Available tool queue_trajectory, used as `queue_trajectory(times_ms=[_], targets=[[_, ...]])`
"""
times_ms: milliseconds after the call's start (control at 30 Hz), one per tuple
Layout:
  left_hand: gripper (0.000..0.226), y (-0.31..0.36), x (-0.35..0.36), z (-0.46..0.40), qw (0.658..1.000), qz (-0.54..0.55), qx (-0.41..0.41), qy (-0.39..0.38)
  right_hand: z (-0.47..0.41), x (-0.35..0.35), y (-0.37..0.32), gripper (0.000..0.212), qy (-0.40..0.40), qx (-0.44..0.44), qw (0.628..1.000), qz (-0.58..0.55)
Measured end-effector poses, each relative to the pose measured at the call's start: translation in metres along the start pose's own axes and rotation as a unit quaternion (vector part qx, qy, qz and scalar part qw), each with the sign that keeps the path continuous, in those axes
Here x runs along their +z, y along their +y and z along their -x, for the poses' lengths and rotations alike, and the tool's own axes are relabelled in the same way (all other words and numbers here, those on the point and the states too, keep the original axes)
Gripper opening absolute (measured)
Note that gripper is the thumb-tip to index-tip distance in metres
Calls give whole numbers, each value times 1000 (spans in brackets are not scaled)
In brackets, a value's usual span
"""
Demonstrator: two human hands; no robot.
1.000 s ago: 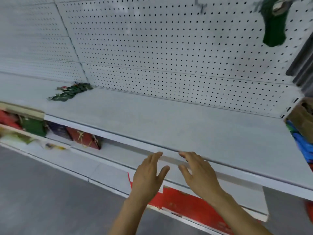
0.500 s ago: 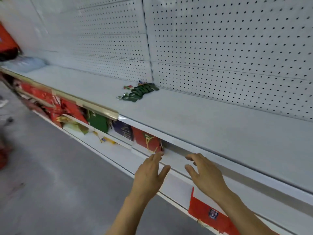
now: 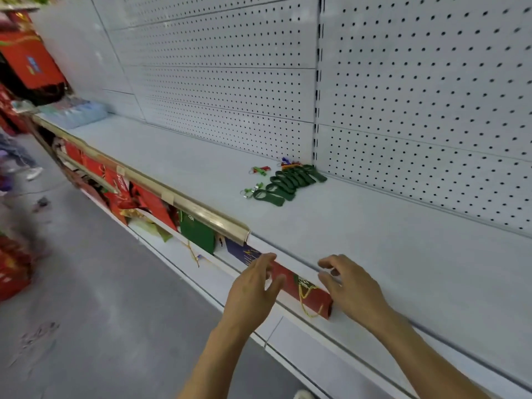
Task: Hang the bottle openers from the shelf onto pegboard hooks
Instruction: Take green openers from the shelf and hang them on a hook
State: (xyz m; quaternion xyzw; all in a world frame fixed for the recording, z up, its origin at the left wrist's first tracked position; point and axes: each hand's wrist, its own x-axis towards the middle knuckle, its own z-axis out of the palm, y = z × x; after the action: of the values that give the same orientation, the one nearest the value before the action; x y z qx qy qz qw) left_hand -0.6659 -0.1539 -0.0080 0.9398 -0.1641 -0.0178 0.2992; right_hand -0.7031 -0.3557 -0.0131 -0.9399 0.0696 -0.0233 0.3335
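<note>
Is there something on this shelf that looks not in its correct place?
Yes. The green bottle openers lie in a loose pile on the bare shelf beside the pegboard, with small coloured ones scattered nearby; none hang.

Green bottle openers [image 3: 290, 182] – overlapping row (flat), shelf [image 3: 374, 226]

Both bare forearms reach forward from the lower edge of the view, side by side. The left hand [image 3: 252, 292] is held edge-on, thumb uppermost, fingers extended and loosely spread, holding nothing. To its right, apart from it, the right hand [image 3: 352, 289] is palm down, its fingers curled slightly downward, also empty.
</note>
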Motion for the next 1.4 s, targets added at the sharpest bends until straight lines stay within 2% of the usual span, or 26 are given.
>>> queue_trajectory(times_ms=[233,500,700,867,1067,1167,1267,1333,1400], targets=[[40,-29,-16,-114,1000,11,-9,-9,-122,8,-17,23,4,-7,1000,-25],[43,-55,-8,-227,999,-30,8,-5,-234,24,-22,25,9,3,999,33],[44,-72,-4,-283,990,-98,87,-55,-277,47,-24,31,12,12,991,132],[48,-98,-8,-306,964,-165,164,-130,-290,59,-25,38,7,43,977,210],[40,-117,-17,-325,933,-225,249,-131,-297,62,-35,35,3,82,959,272],[25,-117,-19,-328,892,-293,319,-131,-293,62,-45,31,13,64,940,336],[5,-112,-24,-332,849,-363,368,-115,-286,68,-44,46,30,65,927,367],[12,-108,-27,-332,843,-372,368,-125,-279,71,-42,45,48,62,927,368],[18,-107,-30,-333,861,-345,358,-111,-268,71,-41,46,72,70,931,351]])
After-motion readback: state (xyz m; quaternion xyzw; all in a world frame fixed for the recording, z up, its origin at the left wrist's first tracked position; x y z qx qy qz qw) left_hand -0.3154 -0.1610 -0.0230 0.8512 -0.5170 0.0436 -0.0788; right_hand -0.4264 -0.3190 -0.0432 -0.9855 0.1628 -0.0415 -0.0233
